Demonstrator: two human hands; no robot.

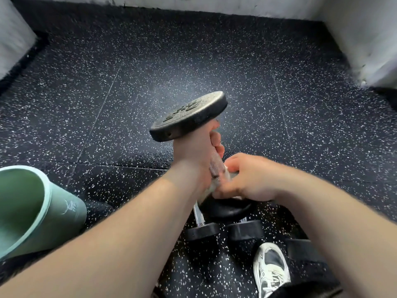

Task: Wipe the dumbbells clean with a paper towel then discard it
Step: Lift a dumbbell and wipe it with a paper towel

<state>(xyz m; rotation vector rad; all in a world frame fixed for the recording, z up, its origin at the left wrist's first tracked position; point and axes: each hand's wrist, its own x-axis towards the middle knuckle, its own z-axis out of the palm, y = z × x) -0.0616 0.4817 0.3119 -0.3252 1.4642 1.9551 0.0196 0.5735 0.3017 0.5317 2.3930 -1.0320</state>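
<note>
A black dumbbell [189,116] stands tilted on end in the middle of the floor, its upper round head facing me and its lower head [227,208] on the ground. My left hand [197,151] grips the knurled metal handle just under the upper head. My right hand [249,177] holds a crumpled white paper towel [217,183] against the lower part of the handle. Two more black dumbbells [203,231] [245,230] lie on the floor just below, partly hidden by my arms.
A pale green bin [38,209] lies tipped at the left. My white and black shoe [271,267] is at the bottom right. The floor is black speckled rubber [150,61]. White walls border the far and right sides.
</note>
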